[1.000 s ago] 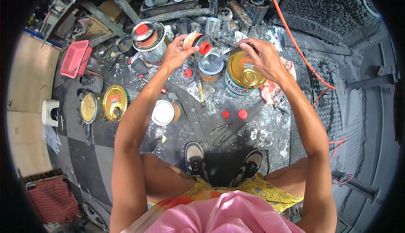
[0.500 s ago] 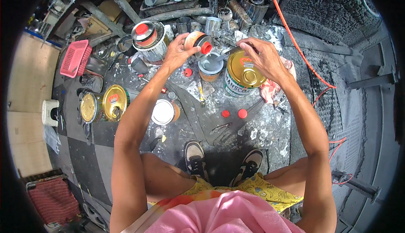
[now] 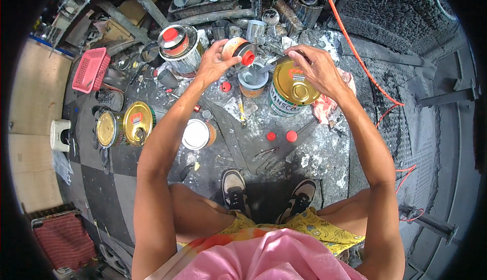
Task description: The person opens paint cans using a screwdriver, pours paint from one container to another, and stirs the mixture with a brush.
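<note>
My left hand [image 3: 212,63] is wrapped round a small orange-and-black can [image 3: 232,48] with a red spout, tilted with the spout down over a round tub of grey paint [image 3: 253,81]. In my right hand [image 3: 320,70] is the handle of a flat metal spatula [image 3: 271,67], whose blade reaches down to the tub; its tip is hard to make out against the paint. Below that hand stands a large paint can [image 3: 282,86] with a gold lid, right beside the tub. A red cap [image 3: 225,87] lies to the tub's left.
Closer to me are a white-lidded tub [image 3: 195,135] and two red caps [image 3: 281,136]. Two gold-lidded cans [image 3: 123,126] stand at left. Farther off, a red-capped can [image 3: 171,40] rests on a bigger paint-streaked can [image 3: 185,63]. An orange hose [image 3: 350,44] runs down at right.
</note>
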{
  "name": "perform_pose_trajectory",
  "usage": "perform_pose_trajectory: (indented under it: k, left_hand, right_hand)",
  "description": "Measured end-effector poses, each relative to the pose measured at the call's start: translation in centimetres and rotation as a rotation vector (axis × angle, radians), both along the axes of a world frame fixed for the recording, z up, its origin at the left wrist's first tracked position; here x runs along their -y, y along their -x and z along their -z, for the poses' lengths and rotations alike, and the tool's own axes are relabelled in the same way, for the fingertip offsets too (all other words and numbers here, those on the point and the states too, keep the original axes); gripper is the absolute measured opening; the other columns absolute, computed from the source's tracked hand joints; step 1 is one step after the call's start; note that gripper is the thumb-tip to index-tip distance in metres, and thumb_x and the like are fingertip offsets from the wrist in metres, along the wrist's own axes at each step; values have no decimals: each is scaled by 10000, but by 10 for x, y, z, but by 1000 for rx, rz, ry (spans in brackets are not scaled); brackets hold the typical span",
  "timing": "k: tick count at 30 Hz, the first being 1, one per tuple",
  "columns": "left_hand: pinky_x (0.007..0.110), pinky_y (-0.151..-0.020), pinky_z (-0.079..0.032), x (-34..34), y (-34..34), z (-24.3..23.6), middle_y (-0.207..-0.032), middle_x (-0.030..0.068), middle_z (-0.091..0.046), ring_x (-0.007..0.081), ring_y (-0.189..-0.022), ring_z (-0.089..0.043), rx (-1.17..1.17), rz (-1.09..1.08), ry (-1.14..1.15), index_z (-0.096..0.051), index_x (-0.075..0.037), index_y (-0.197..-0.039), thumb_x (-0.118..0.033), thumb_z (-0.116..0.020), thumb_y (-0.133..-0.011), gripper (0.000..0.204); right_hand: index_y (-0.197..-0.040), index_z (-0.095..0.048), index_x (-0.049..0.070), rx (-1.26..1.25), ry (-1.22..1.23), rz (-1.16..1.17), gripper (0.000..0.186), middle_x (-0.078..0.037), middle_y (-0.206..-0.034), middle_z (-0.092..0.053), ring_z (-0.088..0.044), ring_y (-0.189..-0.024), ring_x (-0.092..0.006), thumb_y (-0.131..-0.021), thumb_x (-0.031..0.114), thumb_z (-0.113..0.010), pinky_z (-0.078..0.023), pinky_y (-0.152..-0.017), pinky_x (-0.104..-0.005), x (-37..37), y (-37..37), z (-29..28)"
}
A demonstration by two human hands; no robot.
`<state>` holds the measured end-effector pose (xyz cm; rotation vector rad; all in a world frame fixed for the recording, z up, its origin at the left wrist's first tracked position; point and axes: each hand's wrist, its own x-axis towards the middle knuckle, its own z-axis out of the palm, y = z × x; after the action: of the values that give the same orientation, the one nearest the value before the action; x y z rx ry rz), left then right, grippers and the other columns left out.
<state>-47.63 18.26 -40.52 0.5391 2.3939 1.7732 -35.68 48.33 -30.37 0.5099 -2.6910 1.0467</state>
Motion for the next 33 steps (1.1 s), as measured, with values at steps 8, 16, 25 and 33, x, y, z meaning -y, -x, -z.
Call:
perform_pose_trajectory:
  k: [8, 16, 25, 33]
  left_hand:
    - [352, -971, -541, -4, -8, -8, -1293, 156, -645, 231, -1176, -627, 9, -7, 3, -478, -9, -1432, -206, -881, -805, 772]
    - [350, -946, -553, 2, -2, 2, -1250, 146, -666, 227, -1135, -651, 60, -24, 23, -468, 1, -1440, -214, -880, -807, 785]
    - [469, -975, -530, 30, -1, 23, -1178, 143, -680, 245, -1093, -667, 477, -148, -123, -447, 22, -1449, -372, -819, -847, 809]
    - [523, -1070, -466, 65, -9, 52, -1343, 220, -610, 334, -1239, -610, 766, -155, -224, -488, 27, -1400, -383, -556, -1031, 555]
  right_hand:
    - [-1154, -698, 12, -8, -36, 18, 300, -134, -982, -733, -729, -838, -218, -1057, 252, -546, -580, -761, -339, 1, 0, -1]
    - [-1145, -704, 19, 35, -23, 15, 305, -136, -977, -733, -722, -831, -224, -1057, 263, -543, -574, -762, -348, 9, 4, -2]
    - [-1117, -697, 2, 20, 39, -107, 298, -158, -910, -713, -699, -778, -259, -1038, 259, -570, -524, -720, -395, 42, 27, 34]
    - [-1060, -689, -16, -80, -94, -189, 290, -228, -895, -685, -660, -802, -408, -1028, 249, -574, -519, -713, -448, 56, 68, 55]
